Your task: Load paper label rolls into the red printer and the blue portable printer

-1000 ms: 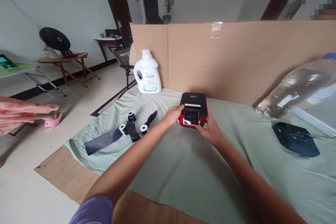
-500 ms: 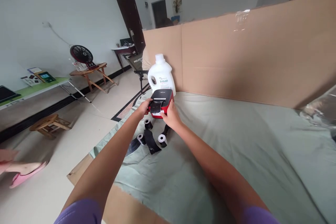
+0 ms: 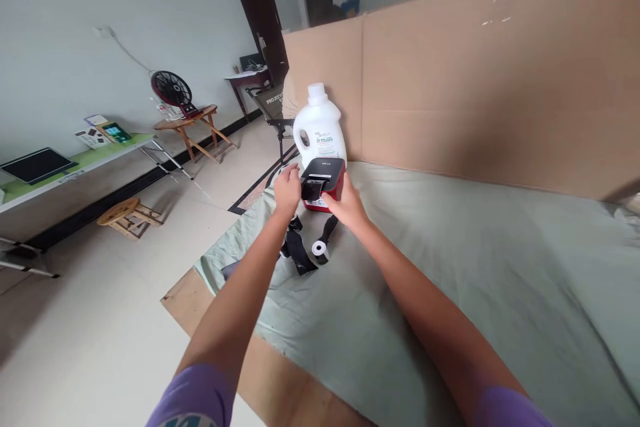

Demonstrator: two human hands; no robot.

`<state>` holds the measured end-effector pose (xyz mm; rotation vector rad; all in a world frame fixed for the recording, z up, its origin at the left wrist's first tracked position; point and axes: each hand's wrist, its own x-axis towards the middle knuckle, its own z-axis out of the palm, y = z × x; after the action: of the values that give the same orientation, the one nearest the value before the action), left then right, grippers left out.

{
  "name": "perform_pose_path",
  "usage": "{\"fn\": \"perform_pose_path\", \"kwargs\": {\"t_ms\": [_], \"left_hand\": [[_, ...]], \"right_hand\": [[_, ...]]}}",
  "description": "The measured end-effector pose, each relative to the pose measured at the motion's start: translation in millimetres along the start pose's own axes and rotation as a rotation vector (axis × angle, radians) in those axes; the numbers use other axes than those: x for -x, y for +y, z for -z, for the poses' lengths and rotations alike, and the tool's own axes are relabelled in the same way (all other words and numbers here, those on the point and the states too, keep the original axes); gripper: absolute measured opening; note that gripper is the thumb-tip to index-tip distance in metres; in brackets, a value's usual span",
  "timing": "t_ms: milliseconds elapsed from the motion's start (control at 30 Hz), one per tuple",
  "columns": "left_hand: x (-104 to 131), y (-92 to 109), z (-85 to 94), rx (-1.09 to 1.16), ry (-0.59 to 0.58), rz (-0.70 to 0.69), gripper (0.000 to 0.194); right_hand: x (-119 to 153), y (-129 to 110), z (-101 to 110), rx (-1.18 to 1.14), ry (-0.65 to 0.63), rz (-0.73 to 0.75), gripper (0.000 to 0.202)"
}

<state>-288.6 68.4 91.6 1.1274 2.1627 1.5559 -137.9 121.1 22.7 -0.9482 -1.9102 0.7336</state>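
A small red and black printer (image 3: 329, 167), likely a label printer, stands on the grey-green cloth with a black strip (image 3: 312, 191) sticking out of its front. My right hand (image 3: 350, 205) grips its right side, thumb at the front near the strip. Close by the left side is my left hand (image 3: 288, 191), raised, with its fingers curled; whatever they might pinch is hidden. In front of the printer lie a small black roll with a white end (image 3: 320, 251) and a loose black strip (image 3: 301, 255). My left forearm partly covers other rolls.
Behind the printer stands a white jug (image 3: 323, 127) before a tall cardboard panel (image 3: 440, 80). The cloth (image 3: 450, 233) covers a board whose wooden edge (image 3: 280, 373) shows in front. On the left are a stool (image 3: 127, 217), a fan (image 3: 171, 88) and a green-topped table (image 3: 100, 161).
My left hand has come off the printer's left side and lifted slightly, while my right hand keeps its grip. The view has shifted, and the foot in a pink slipper has left the picture.
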Motion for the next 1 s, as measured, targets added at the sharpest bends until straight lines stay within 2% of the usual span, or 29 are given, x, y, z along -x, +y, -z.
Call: {"fn": "perform_pose_path", "kwargs": {"t_ms": [67,100,133,233,300,367,433,500,567,633,700,767,900,1000], "left_hand": [[50,19,-5.2,0.065,0.136,-0.308,0.03],[82,27,-12.6,0.076,0.087,-0.423,0.031],[116,33,-22.8,0.051,-0.038,-0.52,0.03],[218,36,-59.0,-0.156,-0.628,-0.811,0.028],[272,29,-76.0,-0.257,-0.872,-0.974,0.039],[306,21,-83.2,-0.296,-1.059,-1.092,0.052],[321,17,-83.8,-0.326,-1.194,-1.145,0.059],[326,16,-81.8,-0.362,-1.261,-1.15,0.062],[327,19,-79.2,-0.393,-1.287,-1.139,0.065],[327,24,-77.2,-0.414,-1.299,-1.133,0.066],[328,27,-76.2,-0.43,-1.301,-1.131,0.066],[329,28,-75.7,-0.442,-1.294,-1.128,0.067],[340,30,-69.5,-0.457,-1.276,-1.119,0.064],[355,34,-59.0,-0.405,-1.324,-1.153,0.061]], "right_hand": [[2,3,23,-0.039,0.066,-0.087,0.084],[6,9,37,-0.036,0.104,-0.122,0.083],[12,17,53,-0.02,0.143,-0.143,0.081],[48,53,112,0.108,0.251,-0.165,0.072],[87,79,162,0.234,0.331,-0.165,0.062],[133,100,218,0.369,0.409,-0.154,0.051],[181,111,275,0.508,0.481,-0.163,0.039],[224,112,327,0.65,0.576,-0.202,0.033],[255,109,369,0.782,0.711,-0.302,0.037],[273,107,401,0.871,0.843,-0.464,0.053],[277,109,422,0.89,0.899,-0.64,0.077],[273,115,437,0.849,0.861,-0.756,0.094],[263,132,456,0.792,0.78,-0.794,0.096],[259,145,469,0.806,0.732,-0.801,0.103]]}}
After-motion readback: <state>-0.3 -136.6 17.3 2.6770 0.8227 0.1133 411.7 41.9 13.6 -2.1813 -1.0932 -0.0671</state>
